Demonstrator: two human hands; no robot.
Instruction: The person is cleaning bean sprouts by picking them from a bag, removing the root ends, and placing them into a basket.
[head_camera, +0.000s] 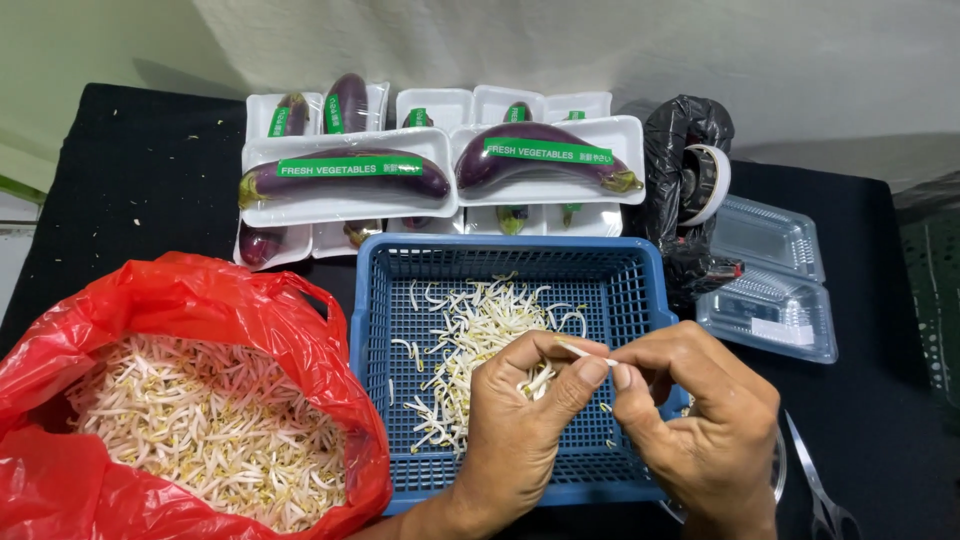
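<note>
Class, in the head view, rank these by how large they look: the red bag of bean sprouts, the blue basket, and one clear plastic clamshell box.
1. red bag and blue basket: similar, and the bag is cropped, so unranked.
2. clear clamshell box: clearly smallest.

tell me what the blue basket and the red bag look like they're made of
Blue basket: rigid moulded plastic, matte, judging by its even lattice of holes. Red bag: thin plastic film, glossy and crinkled, with bright highlights along its folds.

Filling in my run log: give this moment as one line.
left hand: pinches bean sprout | right hand: pinches same sprout | over blue basket | red bag beside
</note>
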